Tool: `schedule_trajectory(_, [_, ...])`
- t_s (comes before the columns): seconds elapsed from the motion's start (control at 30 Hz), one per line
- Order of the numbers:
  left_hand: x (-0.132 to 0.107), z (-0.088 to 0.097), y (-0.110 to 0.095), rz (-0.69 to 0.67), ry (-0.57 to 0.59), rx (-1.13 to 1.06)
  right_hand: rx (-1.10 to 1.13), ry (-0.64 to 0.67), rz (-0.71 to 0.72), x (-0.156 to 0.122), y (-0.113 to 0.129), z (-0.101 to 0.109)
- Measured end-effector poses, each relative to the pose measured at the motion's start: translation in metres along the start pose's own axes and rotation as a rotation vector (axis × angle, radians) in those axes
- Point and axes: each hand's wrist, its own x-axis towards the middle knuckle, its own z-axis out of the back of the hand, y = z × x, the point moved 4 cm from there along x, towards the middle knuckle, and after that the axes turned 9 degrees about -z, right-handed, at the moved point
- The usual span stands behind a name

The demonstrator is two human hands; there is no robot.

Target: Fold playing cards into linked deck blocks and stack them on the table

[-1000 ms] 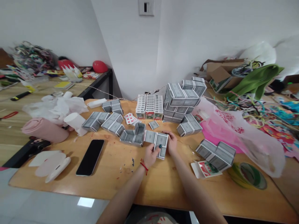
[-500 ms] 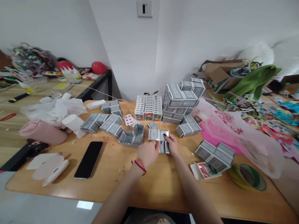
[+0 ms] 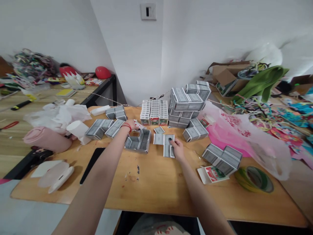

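Observation:
My right hand (image 3: 178, 148) pinches the right edge of an L-shaped piece of joined playing cards (image 3: 168, 150), grey patterned backs up, with the dark-nailed thumb on top. Away to the left, my left hand (image 3: 132, 124), a red string at its wrist, is closed at loose face-up playing cards (image 3: 140, 125) with red pips; its fingertips are partly hidden. Just in front of that hand, an open-topped L-shaped card box (image 3: 138, 147) stands on the table. A small grey-backed card stack (image 3: 159, 130) lies behind the joined cards.
Upright card packs (image 3: 154, 112) stand at the back beside stacked card blocks (image 3: 187, 99). More card blocks (image 3: 98, 128) sit left, others (image 3: 223, 157) right. A phone (image 3: 91, 164), green-yellow tape roll (image 3: 254, 179), open card packet (image 3: 212, 174) and pink plastic bag (image 3: 227, 130) lie around.
My left hand has left the joined cards and moved left and back to the loose face-up cards. My right hand still holds the joined cards. The view has shifted slightly.

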Motion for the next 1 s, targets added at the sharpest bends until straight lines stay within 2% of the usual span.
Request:
schedule_trajectory(0.17, [0.003,-0.011,0.003,0.005,0.003,0.054,-0.01,0.011,-0.001,0.001,-0.002,0.0])
schedule_trajectory(0.8, [-0.001,-0.008,-0.007,-0.059,-0.038,0.164,-0.04,-0.002,-0.012,0.002,-0.003,0.0])
schedule_trajectory(0.93, [-0.004,0.001,-0.007,-0.062,-0.062,0.153,0.028,-0.001,-0.044,0.002,-0.004,-0.001])
schedule_trajectory(1.0, [-0.008,0.01,-0.009,-0.065,-0.114,0.143,0.076,-0.009,-0.064,0.004,-0.005,0.001])
